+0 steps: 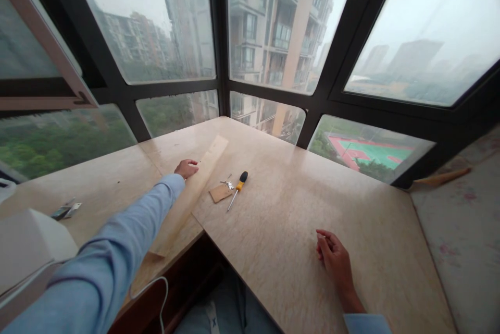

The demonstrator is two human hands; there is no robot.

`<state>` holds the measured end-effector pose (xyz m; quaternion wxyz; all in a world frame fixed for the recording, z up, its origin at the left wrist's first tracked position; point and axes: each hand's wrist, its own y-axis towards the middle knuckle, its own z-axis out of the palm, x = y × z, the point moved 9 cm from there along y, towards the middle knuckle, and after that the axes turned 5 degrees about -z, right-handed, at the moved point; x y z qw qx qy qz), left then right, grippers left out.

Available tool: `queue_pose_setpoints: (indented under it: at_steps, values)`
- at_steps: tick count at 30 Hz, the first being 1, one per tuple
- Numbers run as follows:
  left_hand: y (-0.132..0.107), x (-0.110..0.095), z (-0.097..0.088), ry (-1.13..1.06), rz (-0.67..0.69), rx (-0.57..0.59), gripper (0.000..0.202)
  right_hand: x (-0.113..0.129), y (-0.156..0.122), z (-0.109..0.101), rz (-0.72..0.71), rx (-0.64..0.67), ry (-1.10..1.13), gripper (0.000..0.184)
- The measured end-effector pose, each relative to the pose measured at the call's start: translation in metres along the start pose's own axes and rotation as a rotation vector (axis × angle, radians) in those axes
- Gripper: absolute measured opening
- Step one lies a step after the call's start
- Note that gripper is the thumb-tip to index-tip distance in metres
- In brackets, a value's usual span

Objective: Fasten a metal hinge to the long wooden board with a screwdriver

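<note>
My left hand (187,168) reaches forward to the left edge of a long, pale wooden board (195,183). Its fingers are loosely bent with a gap at the tips, and I see nothing between them. A tiny dark speck (200,161) lies on the board by these fingertips. Over the right part of the counter is my right hand (335,258), its fingers curled and the thumb pressed toward the index finger; whatever they hold, if anything, is too small to name. Between the hands lie a yellow and black screwdriver (239,185), a small metal hinge (230,185) and a small brown wooden piece (220,193).
The marble-patterned counter (289,209) runs along dark-framed windows (222,26). At left stand a white box (35,245) and some small metal parts (66,209). A white cable (162,284) hangs by an opening below the counter's front edge. A papered wall (464,219) bounds the right side.
</note>
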<state>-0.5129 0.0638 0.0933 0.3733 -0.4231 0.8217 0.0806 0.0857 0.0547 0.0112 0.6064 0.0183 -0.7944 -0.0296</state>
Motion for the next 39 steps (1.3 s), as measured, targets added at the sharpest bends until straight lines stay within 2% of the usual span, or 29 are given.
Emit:
queue_pose_setpoints:
  at_steps: [7, 15, 22, 28, 32, 34, 36, 38, 39]
  values:
    - [0.025, 0.024, 0.018, 0.110, 0.000, 0.015, 0.034, -0.003, 0.000, -0.002, 0.032, -0.021, -0.038, 0.055]
    - [0.034, 0.021, 0.031, 0.240, 0.013, 0.045, 0.034, -0.008, 0.000, 0.000, 0.024, -0.028, -0.036, 0.051]
    - [0.019, 0.008, 0.051, 0.563, 0.022, 0.023, 0.093, 0.001, -0.001, 0.000, 0.007, -0.064, -0.063, 0.050]
    - [-0.014, -0.007, 0.050, 0.600, 0.014, -0.007, 0.083, -0.001, -0.001, 0.000, -0.012, -0.051, -0.068, 0.050]
    - [-0.046, -0.036, 0.046, 0.449, 0.084, -0.105, 0.067, -0.001, 0.000, 0.001, -0.024, -0.051, -0.029, 0.050]
    - [-0.072, -0.061, 0.050, 0.291, 0.222, -0.161, 0.055, 0.001, -0.002, 0.001, -0.028, -0.064, 0.016, 0.050]
    - [-0.109, -0.081, 0.057, 0.074, 0.368, -0.190, 0.046, 0.004, -0.008, -0.002, -0.035, -0.083, 0.071, 0.049]
    - [-0.150, -0.082, 0.070, -0.170, 0.403, -0.149, 0.038, 0.007, -0.019, -0.007, -0.035, -0.105, 0.126, 0.048]
    - [-0.173, -0.079, 0.083, -0.283, 0.416, -0.060, 0.036, 0.008, -0.028, -0.013, -0.028, -0.127, 0.150, 0.049]
